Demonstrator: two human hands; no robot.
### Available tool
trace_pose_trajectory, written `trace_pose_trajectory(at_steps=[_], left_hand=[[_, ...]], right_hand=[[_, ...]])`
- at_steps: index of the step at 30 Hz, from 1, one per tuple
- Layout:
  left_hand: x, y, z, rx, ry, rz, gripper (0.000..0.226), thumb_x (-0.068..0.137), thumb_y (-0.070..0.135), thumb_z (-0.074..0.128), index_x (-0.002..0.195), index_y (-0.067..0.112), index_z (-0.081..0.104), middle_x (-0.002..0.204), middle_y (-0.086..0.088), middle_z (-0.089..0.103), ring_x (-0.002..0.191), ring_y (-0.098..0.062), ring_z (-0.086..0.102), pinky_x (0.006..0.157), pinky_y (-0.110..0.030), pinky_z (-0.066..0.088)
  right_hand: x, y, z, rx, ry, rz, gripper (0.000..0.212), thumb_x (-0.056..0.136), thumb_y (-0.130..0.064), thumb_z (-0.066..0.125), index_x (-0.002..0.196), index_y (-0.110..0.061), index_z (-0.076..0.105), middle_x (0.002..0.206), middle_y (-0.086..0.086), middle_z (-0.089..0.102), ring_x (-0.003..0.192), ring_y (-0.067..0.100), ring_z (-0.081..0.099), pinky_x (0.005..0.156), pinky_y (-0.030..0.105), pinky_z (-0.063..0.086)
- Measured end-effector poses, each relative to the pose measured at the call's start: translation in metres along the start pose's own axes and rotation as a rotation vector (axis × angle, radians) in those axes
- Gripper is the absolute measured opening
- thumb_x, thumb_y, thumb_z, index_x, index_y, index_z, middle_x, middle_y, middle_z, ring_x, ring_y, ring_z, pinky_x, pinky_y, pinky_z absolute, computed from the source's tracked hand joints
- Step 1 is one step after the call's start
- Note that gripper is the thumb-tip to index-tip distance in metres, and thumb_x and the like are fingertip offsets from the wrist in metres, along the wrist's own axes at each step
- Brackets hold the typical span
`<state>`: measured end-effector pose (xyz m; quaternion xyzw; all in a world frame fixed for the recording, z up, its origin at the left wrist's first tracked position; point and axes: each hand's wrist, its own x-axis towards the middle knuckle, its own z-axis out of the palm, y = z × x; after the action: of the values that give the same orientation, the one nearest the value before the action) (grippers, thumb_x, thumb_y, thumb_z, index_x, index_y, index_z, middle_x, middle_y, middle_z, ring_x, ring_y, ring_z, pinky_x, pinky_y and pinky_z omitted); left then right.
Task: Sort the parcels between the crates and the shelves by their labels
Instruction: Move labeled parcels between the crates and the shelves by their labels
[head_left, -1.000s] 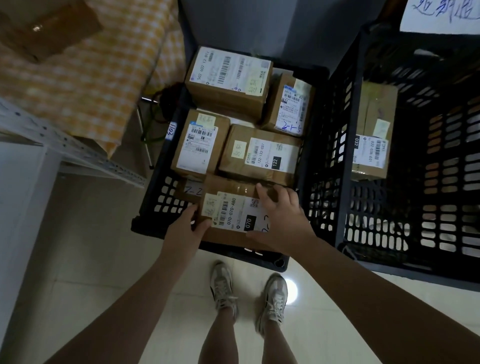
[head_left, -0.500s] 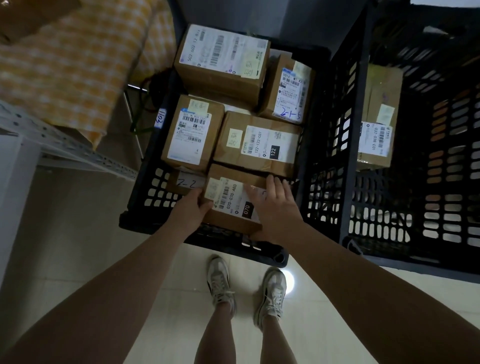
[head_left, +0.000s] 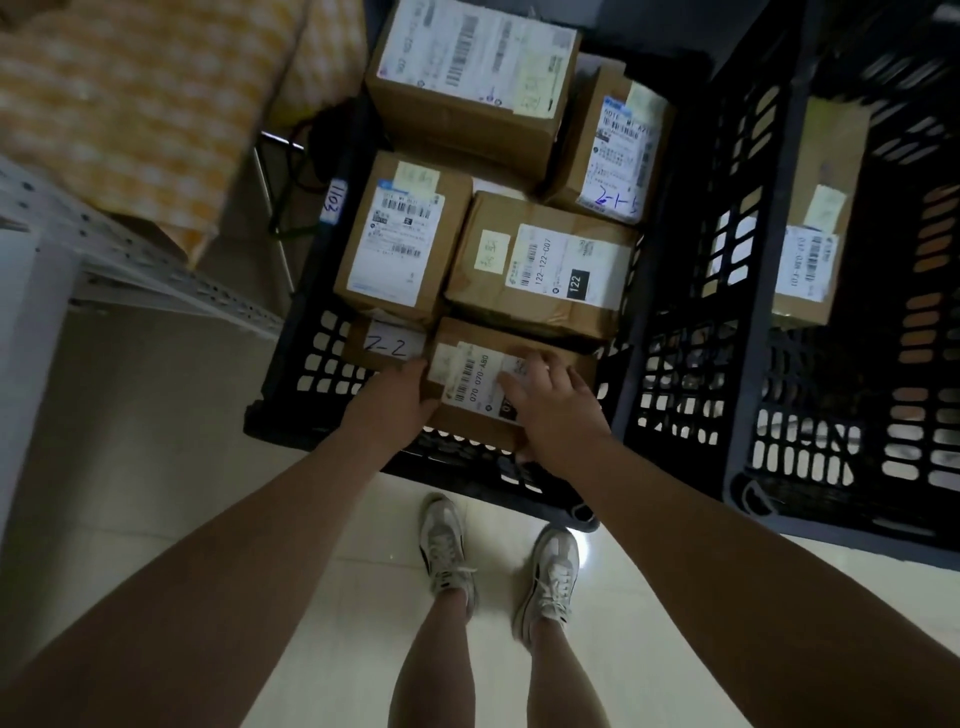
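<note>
Down on the pale glossy floor stood two black lattice-walled plastic crates: the taller right crate held one brown cardboard box, partly screened by the wall and blurred. Beside it, the left crate was packed with taped cardboard parcels. At its near edge sat the parcel labelled 070. The left hand pressed its left side, fingers hidden behind the box; the right hand lay flat over the label, fingers spread and loose, covering part of the print.
</note>
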<state>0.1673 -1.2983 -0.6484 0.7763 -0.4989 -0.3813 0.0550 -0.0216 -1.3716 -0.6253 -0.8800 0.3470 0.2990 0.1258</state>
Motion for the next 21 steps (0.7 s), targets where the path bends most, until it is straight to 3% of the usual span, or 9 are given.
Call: trace_pose_trajectory(at_steps=[4,8,15,17,21], left_hand=[[-0.018,0.009,-0.020,0.170,0.094,0.077,0.035,0.092,0.024,0.054,0.126,0.017,0.051,0.115,-0.010,0.061,0.104,-0.026,0.057,0.083,-0.040,0.051],[-0.053,0.025,-0.044,0.371,0.218,0.145,0.034,0.094,0.026,0.050,0.127,0.018,0.049,0.117,-0.007,0.058,0.106,-0.024,0.054,0.081,-0.035,0.047],[-0.155,0.081,-0.100,0.719,0.383,0.111,0.035,0.096,0.023,0.043,0.131,0.020,0.047,0.125,-0.004,0.053,0.112,-0.025,0.049,0.088,-0.034,0.041],[-0.197,0.104,-0.125,0.765,0.481,0.106,0.034,0.096,0.022,0.043,0.129,0.018,0.049,0.125,-0.006,0.053,0.112,-0.027,0.050,0.091,-0.037,0.041],[-0.302,0.154,-0.179,0.779,0.775,0.101,0.018,0.090,0.022,0.056,0.105,0.018,0.063,0.104,-0.003,0.064,0.096,-0.024,0.061,0.080,-0.035,0.048]], right_hand=[[-0.010,0.003,-0.016,0.047,0.029,0.011,0.061,0.092,-0.041,0.054,0.144,-0.022,0.029,0.148,0.014,0.021,0.140,0.034,0.017,0.112,0.050,0.023],[-0.030,0.003,-0.039,0.004,0.102,-0.013,0.049,0.094,-0.030,0.051,0.139,-0.020,0.037,0.138,0.010,0.038,0.130,0.029,0.034,0.112,0.045,0.028],[-0.111,0.005,-0.118,-0.012,0.308,-0.163,0.035,0.096,-0.028,0.045,0.129,-0.017,0.048,0.132,0.010,0.047,0.123,0.029,0.042,0.102,0.041,0.036],[-0.143,0.003,-0.151,-0.019,0.427,-0.238,0.032,0.097,-0.028,0.041,0.125,-0.017,0.052,0.127,0.008,0.052,0.117,0.027,0.045,0.096,0.038,0.038],[-0.212,-0.019,-0.222,-0.049,0.657,-0.423,0.036,0.096,-0.031,0.041,0.128,-0.018,0.053,0.132,0.005,0.051,0.118,0.025,0.047,0.094,0.034,0.037]])
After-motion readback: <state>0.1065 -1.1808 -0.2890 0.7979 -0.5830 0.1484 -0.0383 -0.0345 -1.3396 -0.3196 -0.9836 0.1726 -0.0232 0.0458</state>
